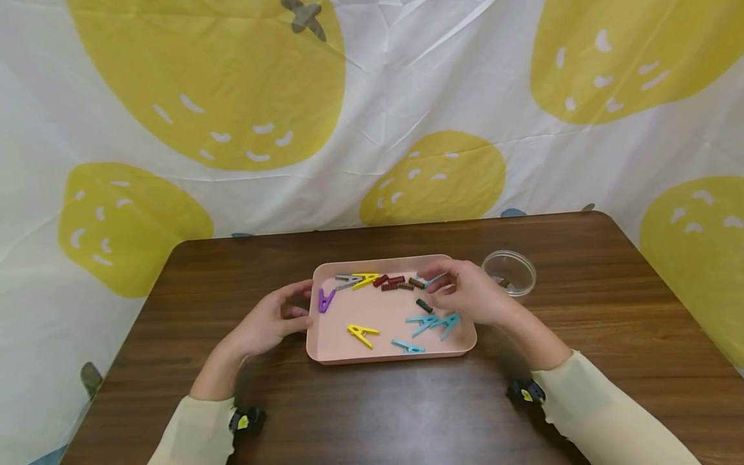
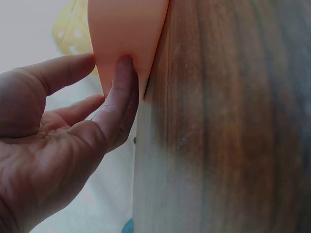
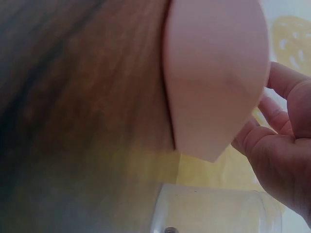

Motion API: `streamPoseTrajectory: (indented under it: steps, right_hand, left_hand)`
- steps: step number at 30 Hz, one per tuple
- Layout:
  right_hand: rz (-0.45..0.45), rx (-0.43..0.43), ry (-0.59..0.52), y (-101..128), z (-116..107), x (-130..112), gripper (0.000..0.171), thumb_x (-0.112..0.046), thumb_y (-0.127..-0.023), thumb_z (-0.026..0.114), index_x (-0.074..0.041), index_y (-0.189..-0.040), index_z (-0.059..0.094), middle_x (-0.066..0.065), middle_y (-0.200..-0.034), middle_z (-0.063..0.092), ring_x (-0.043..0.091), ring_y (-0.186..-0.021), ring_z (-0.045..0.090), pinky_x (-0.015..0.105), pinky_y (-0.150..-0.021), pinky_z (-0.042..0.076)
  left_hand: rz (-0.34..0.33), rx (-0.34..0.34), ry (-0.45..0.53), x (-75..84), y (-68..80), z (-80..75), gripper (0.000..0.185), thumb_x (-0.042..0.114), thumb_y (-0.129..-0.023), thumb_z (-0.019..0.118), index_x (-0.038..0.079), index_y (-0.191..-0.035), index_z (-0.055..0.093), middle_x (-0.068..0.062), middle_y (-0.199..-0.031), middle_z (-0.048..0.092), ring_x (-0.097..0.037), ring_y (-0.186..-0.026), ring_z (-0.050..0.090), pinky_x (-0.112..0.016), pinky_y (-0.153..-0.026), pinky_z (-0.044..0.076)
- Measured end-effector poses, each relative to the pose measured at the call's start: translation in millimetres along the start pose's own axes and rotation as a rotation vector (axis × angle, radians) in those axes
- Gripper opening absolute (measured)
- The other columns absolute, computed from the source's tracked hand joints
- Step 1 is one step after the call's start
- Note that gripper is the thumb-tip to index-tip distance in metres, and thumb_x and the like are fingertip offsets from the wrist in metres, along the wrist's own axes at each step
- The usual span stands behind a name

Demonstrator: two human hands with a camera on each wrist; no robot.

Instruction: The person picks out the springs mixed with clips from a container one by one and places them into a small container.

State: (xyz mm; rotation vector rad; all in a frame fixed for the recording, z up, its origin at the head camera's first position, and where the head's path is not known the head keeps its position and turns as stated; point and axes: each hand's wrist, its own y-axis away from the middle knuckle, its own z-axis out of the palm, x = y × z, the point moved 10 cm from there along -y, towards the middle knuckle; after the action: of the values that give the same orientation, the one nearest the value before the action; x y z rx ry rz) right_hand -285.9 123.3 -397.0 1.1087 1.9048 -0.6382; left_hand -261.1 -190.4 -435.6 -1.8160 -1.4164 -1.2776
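Observation:
My left hand (image 1: 276, 316) rests against the left end of a pink tray (image 1: 331, 349), its thumb and fingertips touching the outer wall (image 2: 129, 29). Over the tray's right part hovers my right hand (image 1: 465, 290), thumb and fingers apart; the rim hides its fingertips in the right wrist view. Under and beside those fingers lie a dark green spring (image 1: 424, 305), a brown spring (image 1: 416, 283) and a partly covered light blue clothespin (image 1: 431, 282). Dark red springs (image 1: 396, 279) sit to their left. Several light blue clothespins (image 1: 447, 325) lie below the hand.
A yellow clothespin (image 1: 361, 332), a purple one (image 1: 326, 301) and a grey one (image 1: 349, 280) are elsewhere in the tray. Right of it stands a clear round container (image 1: 526, 284) with a small spring (image 1: 503, 283) inside. Behind the wooden table (image 1: 372, 413) hangs a patterned cloth (image 1: 407, 84).

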Motion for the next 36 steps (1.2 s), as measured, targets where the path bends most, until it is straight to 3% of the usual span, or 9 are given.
streamPoseTrajectory:
  steps: [7,24,31,36]
  right_hand:
    - [-0.024,-0.017,0.083,-2.8,6.5,3.1,0.037,0.0,-0.094,0.076,0.001,-0.13,0.069,0.017,-0.122,0.07,0.028,-0.107,0.07,0.04,-0.09,0.06]
    - [-0.052,-0.137,0.275,-11.9,19.6,2.6,0.038,0.01,-0.088,0.073,0.0,-0.125,0.072,0.009,-0.103,0.072,0.024,-0.095,0.068,0.037,-0.083,0.058]
    - [-0.035,-0.154,0.288,-11.5,16.8,0.4,0.037,0.007,-0.09,0.074,-0.001,-0.125,0.072,0.012,-0.107,0.073,0.025,-0.098,0.07,0.039,-0.083,0.06]
    - [-0.066,-0.177,0.31,-13.4,20.7,-1.4,0.037,0.012,-0.087,0.073,0.001,-0.122,0.073,0.009,-0.1,0.071,0.021,-0.09,0.066,0.034,-0.078,0.056]
  left_hand:
    - [0.0,0.001,-0.007,-1.0,-0.8,-0.3,0.071,0.003,-0.098,0.075,0.002,-0.16,0.041,-0.021,-0.149,0.051,-0.027,-0.109,0.068,-0.031,-0.091,0.059]
    - [0.002,-0.001,-0.011,1.1,0.5,-0.2,0.071,0.002,-0.098,0.075,0.001,-0.161,0.041,-0.021,-0.149,0.051,-0.027,-0.109,0.068,-0.032,-0.09,0.059]
    - [0.005,-0.007,0.002,2.6,0.1,0.6,0.071,0.003,-0.099,0.074,0.0,-0.161,0.04,-0.021,-0.149,0.051,-0.027,-0.108,0.068,-0.032,-0.09,0.059]
    - [-0.006,-0.003,-0.013,1.9,0.2,-0.3,0.071,0.004,-0.099,0.075,0.002,-0.161,0.041,-0.02,-0.15,0.051,-0.027,-0.11,0.068,-0.034,-0.092,0.059]
